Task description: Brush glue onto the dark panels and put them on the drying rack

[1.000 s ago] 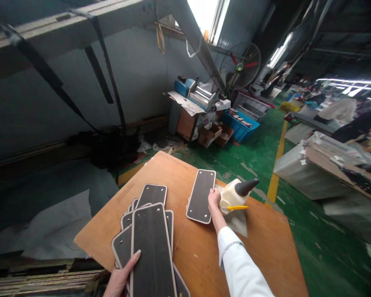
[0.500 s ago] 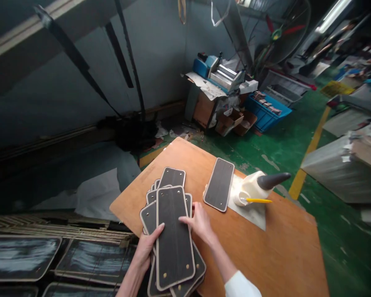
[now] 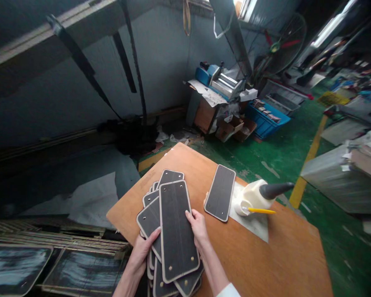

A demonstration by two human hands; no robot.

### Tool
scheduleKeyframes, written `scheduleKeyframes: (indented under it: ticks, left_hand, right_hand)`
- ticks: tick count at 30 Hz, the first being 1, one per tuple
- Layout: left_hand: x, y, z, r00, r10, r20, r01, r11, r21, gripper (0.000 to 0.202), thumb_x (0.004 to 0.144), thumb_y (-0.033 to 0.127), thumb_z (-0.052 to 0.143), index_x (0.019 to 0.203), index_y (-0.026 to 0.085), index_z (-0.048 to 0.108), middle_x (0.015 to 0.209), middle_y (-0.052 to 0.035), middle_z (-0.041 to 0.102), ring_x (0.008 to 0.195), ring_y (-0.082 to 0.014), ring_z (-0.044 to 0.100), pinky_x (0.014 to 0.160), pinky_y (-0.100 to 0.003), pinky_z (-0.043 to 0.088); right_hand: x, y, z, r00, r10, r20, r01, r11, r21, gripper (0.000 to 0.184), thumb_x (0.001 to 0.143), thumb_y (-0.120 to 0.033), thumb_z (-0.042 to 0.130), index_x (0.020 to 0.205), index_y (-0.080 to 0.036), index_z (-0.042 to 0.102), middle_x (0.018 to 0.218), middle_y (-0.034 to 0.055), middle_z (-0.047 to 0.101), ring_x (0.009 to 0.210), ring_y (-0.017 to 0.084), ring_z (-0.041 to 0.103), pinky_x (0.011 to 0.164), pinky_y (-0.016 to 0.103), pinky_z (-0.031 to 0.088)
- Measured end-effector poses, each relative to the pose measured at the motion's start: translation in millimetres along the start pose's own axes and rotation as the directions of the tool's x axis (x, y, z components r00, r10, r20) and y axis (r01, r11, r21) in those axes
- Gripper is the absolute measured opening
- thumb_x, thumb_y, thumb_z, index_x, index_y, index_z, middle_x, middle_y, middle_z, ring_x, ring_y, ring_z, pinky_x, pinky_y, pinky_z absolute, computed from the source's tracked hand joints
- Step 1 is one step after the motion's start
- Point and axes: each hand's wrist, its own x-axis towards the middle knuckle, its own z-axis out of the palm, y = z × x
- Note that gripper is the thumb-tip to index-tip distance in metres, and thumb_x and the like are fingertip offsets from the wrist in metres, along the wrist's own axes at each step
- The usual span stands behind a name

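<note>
A dark grey panel (image 3: 177, 227), a rounded rectangle with a pale edge and small metal studs near its corners, lies on top of a fanned pile of similar panels (image 3: 149, 220). My right hand (image 3: 198, 225) grips the top panel's right edge, thumb on its face and fingers beneath. On the opposite side my left hand (image 3: 144, 251) is closed on the pile's left edge; its thumb reaches the top panel's edge and its other fingers are mostly hidden. A single panel (image 3: 220, 193) lies apart on the brown table (image 3: 259, 264), to the right of the pile.
Right of the single panel, a cream bottle with a dark nozzle (image 3: 255, 196) and a small cup with a yellow stick (image 3: 261, 210) stand on a pale sheet (image 3: 262, 229). Framed dark panels (image 3: 83, 268) sit low at left. A blue roller machine (image 3: 224, 82) stands beyond.
The top panel has shifted slightly right and tilted, showing more of the panel below on the left. My right hand has moved from reaching over its face to gripping its edge.
</note>
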Motion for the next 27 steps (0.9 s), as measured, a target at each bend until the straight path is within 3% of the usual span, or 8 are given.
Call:
scheduleKeyframes:
  ticks: [7, 13, 18, 23, 27]
  left_hand:
    - [14, 11, -20.1, 0.995, 0.005, -0.096, -0.003, 1.0, 0.025, 0.063, 0.067, 0.029, 0.082, 0.123, 0.015, 0.057, 0.111, -0.0149, 0.071, 0.095, -0.0283, 0.07, 0.084, -0.039, 0.058]
    - [19, 21, -32.6, 0.991, 0.055, -0.12, -0.054, 0.999, 0.007, 0.058, 0.068, 0.028, 0.081, 0.121, 0.014, 0.06, 0.115, -0.0156, 0.069, 0.096, -0.0264, 0.07, 0.086, -0.038, 0.057]
    - [16, 25, -34.8, 0.985, 0.082, -0.155, -0.093, 0.994, -0.06, 0.064, 0.07, 0.022, 0.08, 0.129, 0.016, 0.055, 0.116, -0.0139, 0.069, 0.096, -0.0259, 0.07, 0.089, -0.039, 0.057]
    - [15, 31, -41.8, 0.969, 0.102, -0.223, -0.123, 0.989, -0.084, 0.063, 0.072, 0.017, 0.078, 0.13, 0.019, 0.054, 0.112, -0.0109, 0.071, 0.094, -0.0232, 0.071, 0.092, -0.039, 0.055]
    - [17, 35, -57.1, 0.96, 0.098, -0.262, -0.133, 0.984, -0.117, 0.058, 0.076, 0.016, 0.073, 0.131, 0.018, 0.054, 0.109, -0.0095, 0.072, 0.1, -0.0224, 0.069, 0.1, -0.041, 0.049]
  right_hand:
    - [-6, -4, -12, 0.998, 0.033, -0.062, -0.03, 0.999, 0.045, 0.051, 0.067, -0.067, 0.072, 0.073, -0.017, 0.064, 0.063, 0.0008, 0.061, 0.061, 0.019, 0.056, 0.055, 0.027, 0.044]
    - [-3, -16, -26, 0.995, 0.094, 0.016, -0.096, 0.98, 0.176, 0.045, 0.072, -0.057, 0.074, 0.089, -0.017, 0.066, 0.079, 0.0047, 0.068, 0.074, 0.024, 0.064, 0.065, 0.032, 0.05]
    - [7, -16, -37, 0.997, 0.077, -0.016, -0.071, 0.972, 0.222, 0.036, 0.075, -0.048, 0.074, 0.093, -0.019, 0.065, 0.088, 0.0047, 0.07, 0.084, 0.025, 0.066, 0.072, 0.034, 0.052]
    - [9, -21, -57, 0.99, 0.024, -0.141, 0.009, 0.973, 0.231, 0.035, 0.072, -0.046, 0.077, 0.092, -0.02, 0.065, 0.091, 0.0038, 0.071, 0.088, 0.023, 0.066, 0.075, 0.032, 0.054]
    - [25, -39, -76, 0.995, 0.054, -0.078, -0.03, 0.96, 0.278, 0.039, 0.071, -0.043, 0.079, 0.098, -0.02, 0.063, 0.09, 0.0046, 0.07, 0.082, 0.023, 0.067, 0.07, 0.033, 0.056]
